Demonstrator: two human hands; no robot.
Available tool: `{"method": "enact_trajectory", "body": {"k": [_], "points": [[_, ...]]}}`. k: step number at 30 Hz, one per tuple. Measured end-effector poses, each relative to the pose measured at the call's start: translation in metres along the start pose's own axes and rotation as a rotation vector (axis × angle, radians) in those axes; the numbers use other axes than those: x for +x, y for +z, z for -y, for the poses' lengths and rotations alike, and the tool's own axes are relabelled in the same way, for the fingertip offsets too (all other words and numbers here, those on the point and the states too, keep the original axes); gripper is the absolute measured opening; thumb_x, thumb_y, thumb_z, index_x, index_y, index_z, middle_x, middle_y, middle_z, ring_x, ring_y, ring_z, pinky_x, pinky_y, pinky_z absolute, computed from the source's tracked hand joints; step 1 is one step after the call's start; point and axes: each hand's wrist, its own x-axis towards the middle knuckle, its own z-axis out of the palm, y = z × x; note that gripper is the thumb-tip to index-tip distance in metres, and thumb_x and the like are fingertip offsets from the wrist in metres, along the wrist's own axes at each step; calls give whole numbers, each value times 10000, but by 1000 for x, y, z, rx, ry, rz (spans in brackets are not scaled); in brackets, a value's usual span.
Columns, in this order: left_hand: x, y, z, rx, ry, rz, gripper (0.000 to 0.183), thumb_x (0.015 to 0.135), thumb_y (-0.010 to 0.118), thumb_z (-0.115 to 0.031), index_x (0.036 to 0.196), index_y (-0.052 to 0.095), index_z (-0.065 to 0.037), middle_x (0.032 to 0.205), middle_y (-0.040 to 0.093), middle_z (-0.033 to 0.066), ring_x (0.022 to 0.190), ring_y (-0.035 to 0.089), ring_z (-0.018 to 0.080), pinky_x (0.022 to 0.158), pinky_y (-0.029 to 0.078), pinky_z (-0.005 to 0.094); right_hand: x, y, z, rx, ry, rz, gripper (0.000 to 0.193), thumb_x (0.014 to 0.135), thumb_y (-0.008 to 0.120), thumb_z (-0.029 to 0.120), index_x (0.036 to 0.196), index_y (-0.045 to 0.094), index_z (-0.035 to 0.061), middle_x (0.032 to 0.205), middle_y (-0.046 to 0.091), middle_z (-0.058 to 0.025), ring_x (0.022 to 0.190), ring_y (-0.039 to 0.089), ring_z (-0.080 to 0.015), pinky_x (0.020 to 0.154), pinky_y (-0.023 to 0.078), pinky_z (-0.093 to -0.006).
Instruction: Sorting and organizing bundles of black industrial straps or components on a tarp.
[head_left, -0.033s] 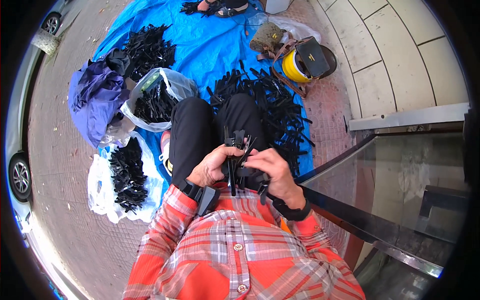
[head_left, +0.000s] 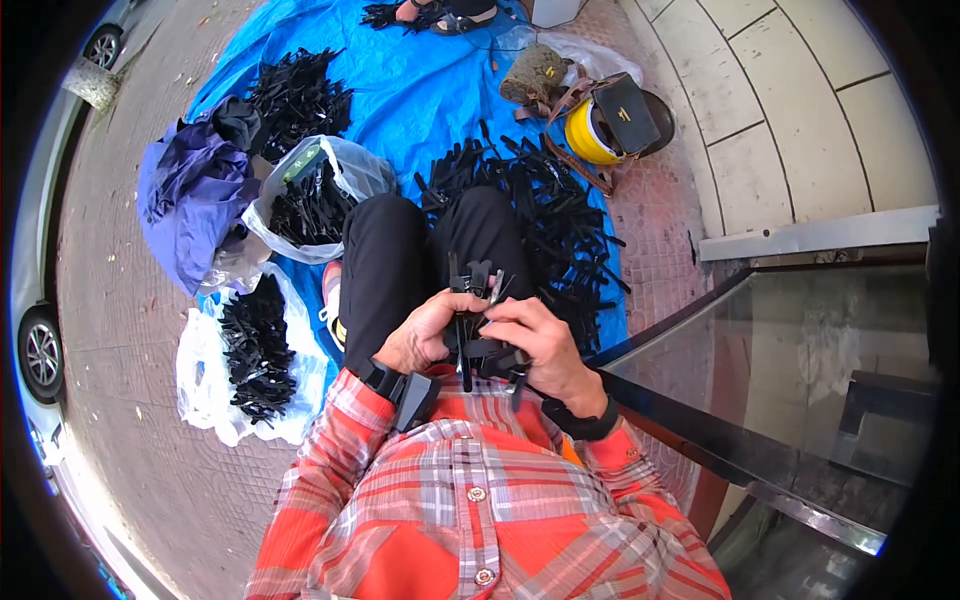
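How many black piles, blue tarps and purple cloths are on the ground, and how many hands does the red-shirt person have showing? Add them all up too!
Black piles: 5
Blue tarp: 1
Purple cloth: 1
Hands: 2
Total: 9

No readable text; tiny blurred mark (head_left: 623, 114) on the black bag (head_left: 630, 125).
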Motion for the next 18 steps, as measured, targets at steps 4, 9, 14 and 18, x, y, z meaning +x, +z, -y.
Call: {"method": "enact_trajectory", "body": {"k": [4, 9, 14, 18], "points": [[0, -9, 2, -110, -71, -39, 176, 863, 544, -38, 1030, 600, -36, 953, 650, 111, 793, 660, 197, 715, 580, 358, 0, 9, -7, -149, -25, 103, 346, 666, 590, -42, 1008, 600, 10, 1056, 576, -108, 907, 583, -280, 722, 524, -346], [-4, 1, 2, -144, -38, -84, 163, 874, 544, -60, 1006, 612, 6, 924, 667, 130, 793, 672, 226, 723, 585, 382, -10, 7, -9, -247, 6, 133, 453, 658, 592, -68, 1105, 575, -2, 956, 516, -126, 886, 573, -276, 709, 520, -347], [0, -17, 1, -191, -192, 6, 264, 883, 535, -95, 1094, 582, 56, 940, 664, 190, 820, 679, 276, 759, 579, 405, -14, 10, -10, -216, 13, 85, 442, 651, 604, -54, 1088, 597, 13, 947, 515, -112, 872, 580, -269, 704, 523, -348], [-2, -7, 2, -192, -131, 25, 283, 877, 544, -99, 1102, 574, 70, 944, 664, 197, 835, 680, 275, 766, 579, 406, -13, 6, -16, -206, -120, 109, 362, 632, 628, -33, 990, 631, 28, 973, 529, -105, 869, 593, -255, 704, 527, -341]]}}
